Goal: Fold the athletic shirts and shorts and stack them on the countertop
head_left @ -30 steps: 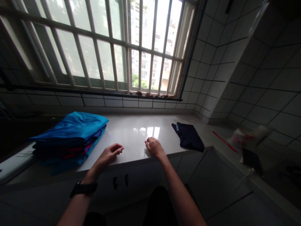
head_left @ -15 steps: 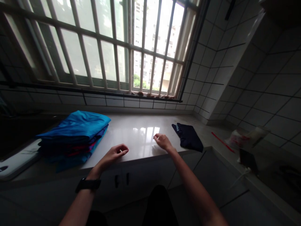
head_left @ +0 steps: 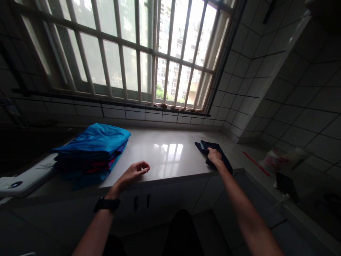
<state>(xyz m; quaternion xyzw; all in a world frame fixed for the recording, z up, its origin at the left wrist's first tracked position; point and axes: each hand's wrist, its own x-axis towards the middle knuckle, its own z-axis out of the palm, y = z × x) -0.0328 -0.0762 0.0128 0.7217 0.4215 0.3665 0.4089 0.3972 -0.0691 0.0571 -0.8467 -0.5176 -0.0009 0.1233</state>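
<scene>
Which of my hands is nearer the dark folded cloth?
Right. Your right hand is over the dark folded cloth; your left hand is well off to its left, closer to the blue fabric stack.

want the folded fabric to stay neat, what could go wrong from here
The right hand is on the folded navy fabric; a one-handed pull might loosen its folds. Its near corner reaches the countertop's front edge, so it could slip off. The blue-topped fabric stack has uneven layers and might topple if the left hand knocks it.
</scene>
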